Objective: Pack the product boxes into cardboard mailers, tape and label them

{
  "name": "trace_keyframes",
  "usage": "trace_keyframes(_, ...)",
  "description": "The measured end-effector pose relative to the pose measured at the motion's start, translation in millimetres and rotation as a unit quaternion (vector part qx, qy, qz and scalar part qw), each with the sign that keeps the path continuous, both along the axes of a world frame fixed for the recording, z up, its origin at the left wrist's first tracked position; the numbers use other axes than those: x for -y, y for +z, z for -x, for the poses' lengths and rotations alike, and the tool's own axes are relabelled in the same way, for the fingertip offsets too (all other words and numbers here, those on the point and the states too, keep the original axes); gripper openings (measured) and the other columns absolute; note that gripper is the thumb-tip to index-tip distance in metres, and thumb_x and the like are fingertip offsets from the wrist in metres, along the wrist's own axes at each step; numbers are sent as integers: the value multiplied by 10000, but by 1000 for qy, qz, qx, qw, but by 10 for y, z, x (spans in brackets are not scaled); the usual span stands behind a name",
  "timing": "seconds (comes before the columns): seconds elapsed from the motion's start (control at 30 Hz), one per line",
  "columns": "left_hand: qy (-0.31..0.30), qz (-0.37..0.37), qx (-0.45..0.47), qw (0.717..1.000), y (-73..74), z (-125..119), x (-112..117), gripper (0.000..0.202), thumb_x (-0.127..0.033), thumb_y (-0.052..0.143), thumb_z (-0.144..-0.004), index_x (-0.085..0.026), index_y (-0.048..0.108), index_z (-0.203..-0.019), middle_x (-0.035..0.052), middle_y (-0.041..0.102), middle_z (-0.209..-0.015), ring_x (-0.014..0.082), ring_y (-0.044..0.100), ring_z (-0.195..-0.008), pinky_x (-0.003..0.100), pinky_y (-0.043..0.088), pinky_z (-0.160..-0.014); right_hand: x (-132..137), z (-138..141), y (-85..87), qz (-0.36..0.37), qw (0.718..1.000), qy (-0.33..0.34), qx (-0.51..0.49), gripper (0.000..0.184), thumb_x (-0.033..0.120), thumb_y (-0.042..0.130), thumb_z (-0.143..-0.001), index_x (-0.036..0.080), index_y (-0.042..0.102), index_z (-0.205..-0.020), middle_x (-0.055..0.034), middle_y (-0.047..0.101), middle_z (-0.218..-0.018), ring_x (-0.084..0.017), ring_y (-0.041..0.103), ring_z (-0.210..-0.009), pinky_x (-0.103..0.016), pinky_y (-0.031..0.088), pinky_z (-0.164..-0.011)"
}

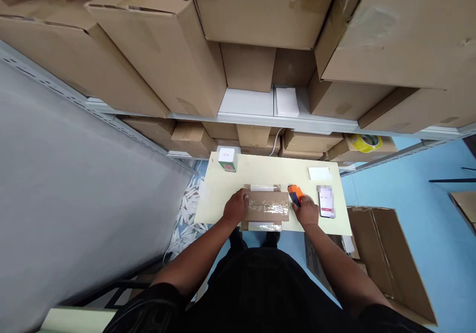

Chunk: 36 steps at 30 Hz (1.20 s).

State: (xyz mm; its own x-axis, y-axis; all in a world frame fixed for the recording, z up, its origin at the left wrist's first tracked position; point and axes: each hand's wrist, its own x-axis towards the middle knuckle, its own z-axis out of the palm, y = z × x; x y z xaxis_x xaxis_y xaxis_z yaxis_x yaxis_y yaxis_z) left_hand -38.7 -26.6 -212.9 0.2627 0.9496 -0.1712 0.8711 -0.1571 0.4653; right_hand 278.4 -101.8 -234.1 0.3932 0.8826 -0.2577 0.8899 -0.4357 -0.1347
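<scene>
A flat brown cardboard parcel [268,205] with clear tape across its top lies on a pale yellow table [260,172]. My left hand [236,208] rests on the parcel's left end, fingers curled over the edge. My right hand [307,210] grips an orange and blue tape dispenser [295,193] at the parcel's right end.
A phone [326,201] lies right of the dispenser, with a white slip [320,173] behind it and a small green and white box [227,159] at the table's back left. Shelves stacked with cartons [260,11] rise behind. An open carton [386,253] stands on the blue floor at right.
</scene>
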Motion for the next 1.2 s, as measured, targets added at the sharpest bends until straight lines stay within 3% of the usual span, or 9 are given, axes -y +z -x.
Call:
trace_keyframes(0.17,4,-25,-23,999,-6,-41,13,418,-303,389,-1044,-150,496,-1418,145,706,-1221,281,663,-1121,404,517,-952,-67,30,-99,38,998,-52,-1,345,412,539,-984,149,583,-1201,-174,702,-1078,-322,647,-1105,-421,384,-946)
trace_keyframes(0.33,-76,-150,-31,985,114,-28,38,438,-189,443,-996,-162,532,-1424,167,600,-1404,321,561,-1227,480,441,-1016,-30,-16,-99,47,994,-83,-51,238,342,585,-930,158,628,-1076,-116,721,-876,-312,702,-924,-442,425,-910)
trace_keyframes(0.47,-225,-145,-5,964,177,16,54,305,-229,416,-1022,-185,679,-1171,160,675,-1122,299,587,-1037,475,438,-934,50,-45,40,-16,987,-112,-113,306,420,506,-938,178,625,-1084,-102,726,-849,-297,703,-830,-412,484,-797)
trace_keyframes(0.57,-296,-104,60,948,158,36,35,323,-327,408,-1043,-207,698,-967,140,656,-943,274,588,-943,435,447,-875,187,-99,291,-92,974,-115,-172,385,515,429,-941,201,606,-1075,-104,737,-925,-282,698,-832,-359,511,-693)
trace_keyframes(0.67,-293,-72,120,946,121,30,9,301,-348,458,-1025,-220,677,-862,133,636,-884,264,586,-907,426,452,-866,300,-109,643,-174,947,-111,-244,333,499,426,-925,219,598,-980,-71,717,-892,-255,670,-816,-329,518,-671)
trace_keyframes(0.73,-294,-64,135,944,98,20,2,256,-302,486,-1007,-220,669,-848,135,635,-872,264,588,-898,429,456,-864,311,-30,875,-223,910,-104,-333,241,452,509,-884,228,598,-899,-33,672,-797,-232,623,-750,-307,496,-635)
trace_keyframes(0.87,-298,-65,114,946,84,4,26,263,-270,464,-1013,-209,681,-878,149,649,-869,276,603,-901,436,470,-838,176,341,1135,-196,875,-64,-439,204,436,582,-870,237,590,-827,14,589,-687,-191,533,-642,-280,437,-563)
trace_keyframes(1.03,-256,-51,85,962,157,42,174,291,-324,468,-1020,-187,724,-1027,162,692,-971,287,634,-974,444,497,-887,-14,752,995,-186,887,6,-422,357,571,587,-898,236,570,-777,3,611,-720,-191,541,-678,-289,445,-628)
trace_keyframes(1.2,-173,-34,157,972,242,210,408,363,-182,495,-946,-198,694,-1249,125,718,-1179,278,629,-1112,455,501,-1007,-38,740,803,-156,913,52,-374,460,678,584,-866,246,534,-717,14,573,-651,-190,532,-642,-296,426,-625)
